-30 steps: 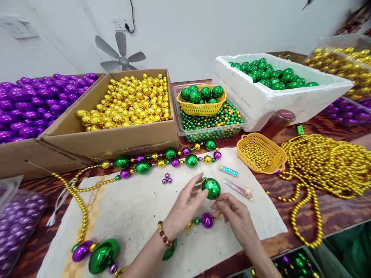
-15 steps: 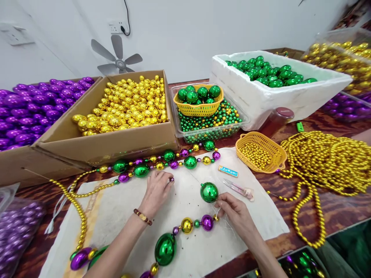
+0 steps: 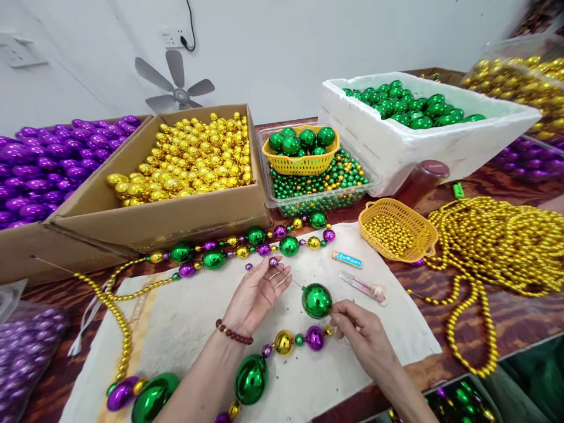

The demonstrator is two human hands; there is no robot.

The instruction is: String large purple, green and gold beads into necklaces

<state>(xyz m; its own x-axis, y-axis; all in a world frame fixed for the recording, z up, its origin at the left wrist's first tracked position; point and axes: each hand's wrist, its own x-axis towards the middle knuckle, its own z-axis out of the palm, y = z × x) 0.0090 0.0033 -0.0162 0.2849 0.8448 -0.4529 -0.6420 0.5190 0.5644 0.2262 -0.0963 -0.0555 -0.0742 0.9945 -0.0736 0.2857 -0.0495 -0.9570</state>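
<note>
My left hand [image 3: 255, 292] is turned palm up, fingers curled, with a small purple bead [image 3: 273, 261] held at its fingertips. A second small purple bead [image 3: 249, 267] sits just beside the thumb. From the held bead a thin needle [image 3: 291, 277] runs down into a large green ball bead [image 3: 316, 300]. My right hand [image 3: 359, 329] is closed in a pinch at the ball's lower right, on the needle's rear end; the exact grip is partly hidden. Below lies a strand of mixed beads [image 3: 284, 342], its end by my right fingers.
A cardboard box of gold beads [image 3: 194, 202] and a foam box of green beads [image 3: 423, 150] stand behind. A yellow basket [image 3: 429, 238], a cutter [image 3: 363, 286] and a gold bead strand [image 3: 497, 247] lie right. A finished-looking garland [image 3: 214, 258] crosses the white cloth [image 3: 185, 329].
My left hand has rolled palm up and moved right, bringing the small purple bead to the needle. The green ball has shifted slightly down; my right hand stays beside it.
</note>
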